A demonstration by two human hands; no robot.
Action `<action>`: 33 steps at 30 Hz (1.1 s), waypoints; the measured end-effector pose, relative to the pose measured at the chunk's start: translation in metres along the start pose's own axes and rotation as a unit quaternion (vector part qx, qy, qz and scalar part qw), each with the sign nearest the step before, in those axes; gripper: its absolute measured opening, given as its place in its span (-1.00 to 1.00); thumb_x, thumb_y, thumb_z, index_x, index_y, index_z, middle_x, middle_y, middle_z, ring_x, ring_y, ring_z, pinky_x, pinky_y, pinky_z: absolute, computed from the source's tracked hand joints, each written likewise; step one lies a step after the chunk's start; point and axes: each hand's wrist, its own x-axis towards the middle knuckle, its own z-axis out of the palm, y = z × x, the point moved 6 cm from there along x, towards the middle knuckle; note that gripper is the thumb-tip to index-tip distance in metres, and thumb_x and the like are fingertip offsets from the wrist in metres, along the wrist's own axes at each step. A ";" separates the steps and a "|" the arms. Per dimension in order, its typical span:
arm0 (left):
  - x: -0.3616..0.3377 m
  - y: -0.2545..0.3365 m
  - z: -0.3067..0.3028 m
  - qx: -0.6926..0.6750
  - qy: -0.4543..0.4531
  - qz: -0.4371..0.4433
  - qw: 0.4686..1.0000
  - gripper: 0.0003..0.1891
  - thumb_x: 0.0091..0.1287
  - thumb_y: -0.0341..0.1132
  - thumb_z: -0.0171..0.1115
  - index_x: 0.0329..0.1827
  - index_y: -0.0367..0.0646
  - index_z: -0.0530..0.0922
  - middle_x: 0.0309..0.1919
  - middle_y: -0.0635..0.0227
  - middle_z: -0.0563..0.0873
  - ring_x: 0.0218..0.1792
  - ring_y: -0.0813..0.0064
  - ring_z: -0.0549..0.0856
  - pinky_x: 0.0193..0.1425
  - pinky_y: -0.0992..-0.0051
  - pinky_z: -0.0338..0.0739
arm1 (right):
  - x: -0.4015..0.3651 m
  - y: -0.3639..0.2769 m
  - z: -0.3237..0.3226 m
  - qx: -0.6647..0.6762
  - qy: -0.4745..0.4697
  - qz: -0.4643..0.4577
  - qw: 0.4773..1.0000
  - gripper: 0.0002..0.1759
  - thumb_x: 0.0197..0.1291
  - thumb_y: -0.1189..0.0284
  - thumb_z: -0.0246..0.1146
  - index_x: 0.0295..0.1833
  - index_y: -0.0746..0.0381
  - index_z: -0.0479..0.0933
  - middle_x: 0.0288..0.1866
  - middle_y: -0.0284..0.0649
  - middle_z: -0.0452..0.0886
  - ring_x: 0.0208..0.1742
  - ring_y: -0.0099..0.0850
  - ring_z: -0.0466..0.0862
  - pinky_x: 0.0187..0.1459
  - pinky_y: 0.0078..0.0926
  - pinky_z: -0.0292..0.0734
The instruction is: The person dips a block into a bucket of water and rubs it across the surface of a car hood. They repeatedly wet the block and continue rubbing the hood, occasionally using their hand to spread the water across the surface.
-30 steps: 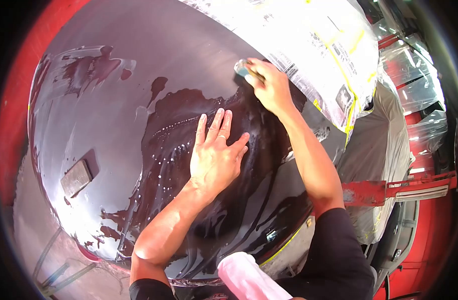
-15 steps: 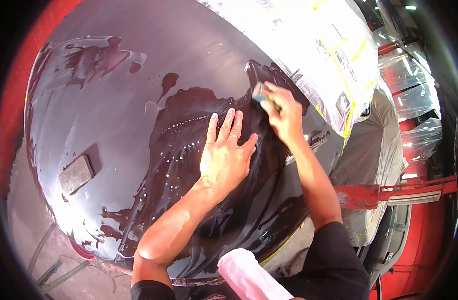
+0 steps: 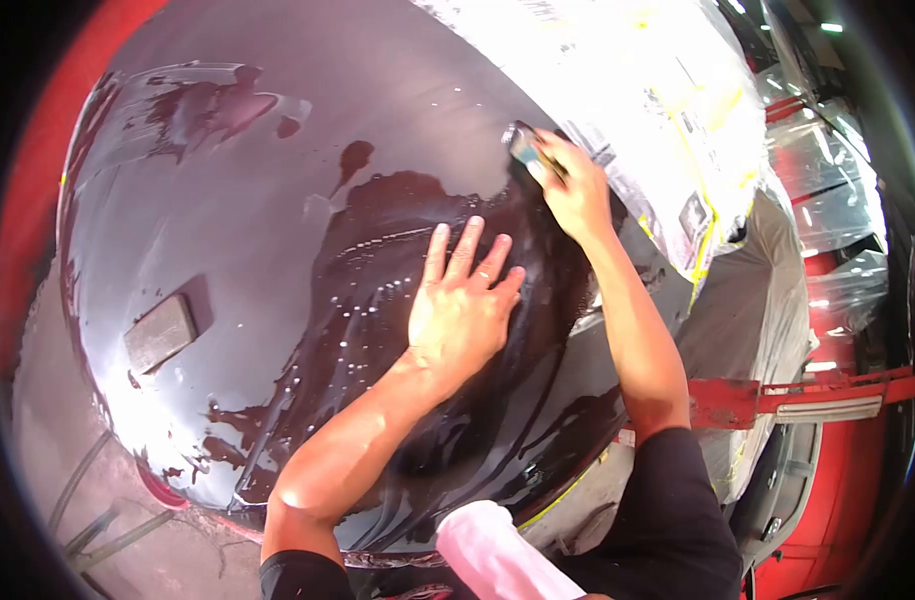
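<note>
My left hand (image 3: 461, 305) lies flat with fingers spread on the wet dark car panel (image 3: 277, 220), beside rows of water droplets. Up and to its right, my right hand (image 3: 575, 188) grips a small sanding block (image 3: 526, 147) and presses it on the panel close to the masked edge. White masking paper and film (image 3: 617, 90) cover the area beyond that edge. A grey rectangular block (image 3: 160, 334) rests on the left part of the panel, touched by neither hand. Dark wet patches surround my left hand.
A red metal arm (image 3: 722, 403) reaches in from the right beside a grey plastic cover (image 3: 742, 300). A red vehicle (image 3: 822, 510) stands at the lower right. Hoses or stands (image 3: 117, 535) lie on the floor at the lower left.
My right hand has moved the block a little up along the masked edge. My left hand stays on the panel, its fingers spread wider. The view has shifted slightly.
</note>
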 end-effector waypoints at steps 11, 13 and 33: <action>0.000 -0.002 -0.002 0.000 0.004 0.004 1.000 -0.71 0.31 -0.21 0.37 0.06 0.02 0.78 0.33 0.21 0.65 0.52 0.00 0.40 0.62 -0.15 0.12 | -0.031 0.006 0.004 0.080 0.007 0.004 0.997 -0.75 0.18 0.56 0.40 -0.01 0.26 0.64 0.20 -0.07 0.71 0.17 -0.09 0.70 0.20 -0.22 0.57; -0.001 -0.003 0.000 0.003 -0.006 0.006 1.000 -0.71 0.32 -0.22 0.35 0.08 0.01 0.78 0.34 0.20 0.64 0.52 -0.01 0.39 0.62 -0.16 0.10 | -0.036 0.008 0.007 0.162 0.007 0.069 0.984 -0.72 0.18 0.54 0.40 0.03 0.25 0.64 0.20 -0.07 0.71 0.18 -0.08 0.70 0.22 -0.23 0.56; -0.007 -0.004 0.005 0.006 -0.013 0.005 1.000 -0.66 0.38 -0.20 0.20 0.14 -0.02 0.75 0.42 0.18 0.56 0.57 -0.03 0.30 0.68 -0.17 -0.07 | -0.046 0.032 0.005 -0.023 -0.015 -0.011 1.000 -0.63 0.31 0.39 0.37 0.19 0.23 0.64 0.25 -0.14 0.71 0.19 -0.24 0.72 0.22 -0.35 0.57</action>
